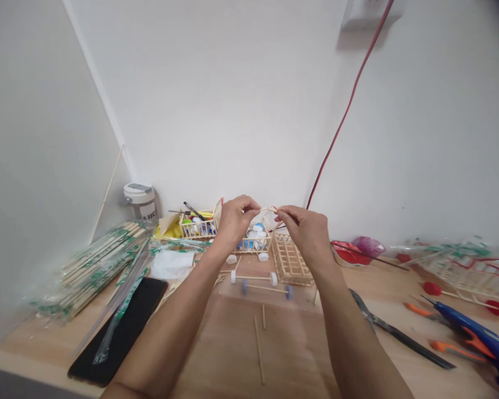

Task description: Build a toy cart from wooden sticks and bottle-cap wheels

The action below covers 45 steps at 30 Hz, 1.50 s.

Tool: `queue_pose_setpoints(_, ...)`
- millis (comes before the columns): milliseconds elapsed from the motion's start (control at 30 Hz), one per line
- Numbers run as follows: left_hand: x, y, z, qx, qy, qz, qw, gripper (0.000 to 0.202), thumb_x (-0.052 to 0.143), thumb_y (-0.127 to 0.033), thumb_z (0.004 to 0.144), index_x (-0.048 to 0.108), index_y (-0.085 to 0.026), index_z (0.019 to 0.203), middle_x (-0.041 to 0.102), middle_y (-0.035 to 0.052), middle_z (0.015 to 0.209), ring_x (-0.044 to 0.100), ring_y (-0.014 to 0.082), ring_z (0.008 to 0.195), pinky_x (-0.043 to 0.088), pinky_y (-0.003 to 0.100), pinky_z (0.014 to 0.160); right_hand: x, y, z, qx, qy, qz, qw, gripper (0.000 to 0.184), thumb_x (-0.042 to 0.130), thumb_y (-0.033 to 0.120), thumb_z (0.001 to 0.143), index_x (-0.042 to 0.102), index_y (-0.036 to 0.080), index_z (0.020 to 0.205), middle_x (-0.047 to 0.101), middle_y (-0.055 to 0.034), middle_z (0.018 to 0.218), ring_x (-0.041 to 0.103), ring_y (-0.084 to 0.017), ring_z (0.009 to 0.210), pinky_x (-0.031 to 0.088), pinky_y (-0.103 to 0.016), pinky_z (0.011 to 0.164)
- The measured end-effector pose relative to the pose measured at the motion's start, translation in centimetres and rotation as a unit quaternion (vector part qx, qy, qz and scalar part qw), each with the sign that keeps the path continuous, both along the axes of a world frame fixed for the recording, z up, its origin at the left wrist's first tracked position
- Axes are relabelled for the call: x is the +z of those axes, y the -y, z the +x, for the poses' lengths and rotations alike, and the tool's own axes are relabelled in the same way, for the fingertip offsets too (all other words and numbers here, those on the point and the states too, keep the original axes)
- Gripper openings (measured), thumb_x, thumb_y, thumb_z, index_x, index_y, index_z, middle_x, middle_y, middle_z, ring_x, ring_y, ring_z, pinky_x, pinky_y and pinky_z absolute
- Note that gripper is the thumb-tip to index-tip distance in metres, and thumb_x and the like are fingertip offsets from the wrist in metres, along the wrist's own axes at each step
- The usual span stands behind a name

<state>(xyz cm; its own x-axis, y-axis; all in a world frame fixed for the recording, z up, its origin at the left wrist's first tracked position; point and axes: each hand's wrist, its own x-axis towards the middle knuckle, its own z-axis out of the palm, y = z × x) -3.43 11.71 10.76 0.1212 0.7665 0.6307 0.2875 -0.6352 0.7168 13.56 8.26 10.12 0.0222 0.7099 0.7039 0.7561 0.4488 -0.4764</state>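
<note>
My left hand (238, 218) and my right hand (303, 224) are raised over the back of the table, each pinching one end of a short thin wooden stick (268, 209). Below and between them sits a stick basket (255, 242) holding white and blue bottle caps. Beside it, under my right hand, stands a wooden stick frame (291, 260). In front lie a stick axle with white cap wheels (253, 277) and another with blue cap wheels (268, 288). Two loose sticks (259, 349) lie nearer to me.
Bagged bamboo sticks (103, 263) and a black phone (116, 332) lie left, near a lidded tub (141, 202). On the right are pliers (399, 335), a blue glue gun (466, 327) and a stick model with red wheels (469, 282). A red cable (349, 105) hangs down the wall.
</note>
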Motion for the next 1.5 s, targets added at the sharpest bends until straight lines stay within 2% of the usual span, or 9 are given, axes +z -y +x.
queue_pose_setpoints(500, -0.01, 0.13, -0.05, 0.004, -0.008, -0.005, 1.000, 0.009, 0.062, -0.009, 0.074, 0.067, -0.016, 0.069, 0.063, -0.0010, 0.065, 0.057, 0.0126, 0.066, 0.044, 0.026, 0.065, -0.05, -0.04, 0.00, -0.008, 0.015, 0.003, 1.000, 0.022, 0.054, 0.027, 0.087, 0.073, 0.024, 0.078, 0.075, -0.0003, 0.079, 0.068, -0.017, 0.072, 0.045, -0.027, 0.069)
queue_pose_setpoints(933, -0.21, -0.03, -0.03, 0.015, -0.024, 0.005, 1.000, 0.008, 0.063, -0.012, 0.074, 0.066, -0.017, 0.068, 0.063, -0.0016, 0.065, 0.058, 0.0130, 0.066, 0.046, 0.029, 0.075, -0.17, -0.26, 0.02, -0.011, 0.025, 0.001, 1.000, 0.020, 0.055, 0.026, 0.087, 0.073, 0.024, 0.078, 0.075, 0.0001, 0.078, 0.068, -0.017, 0.072, 0.044, -0.027, 0.069)
queue_pose_setpoints(1500, -0.48, -0.29, 0.04, 0.015, -0.020, 0.006, 1.000, 0.008, 0.063, -0.011, 0.073, 0.066, -0.017, 0.068, 0.063, -0.0017, 0.065, 0.059, 0.0131, 0.067, 0.045, 0.028, 0.074, -0.29, -0.36, 0.06, -0.013, 0.034, 0.004, 0.999, 0.022, 0.054, 0.027, 0.087, 0.073, 0.024, 0.077, 0.075, -0.0002, 0.079, 0.068, -0.017, 0.072, 0.044, -0.027, 0.069)
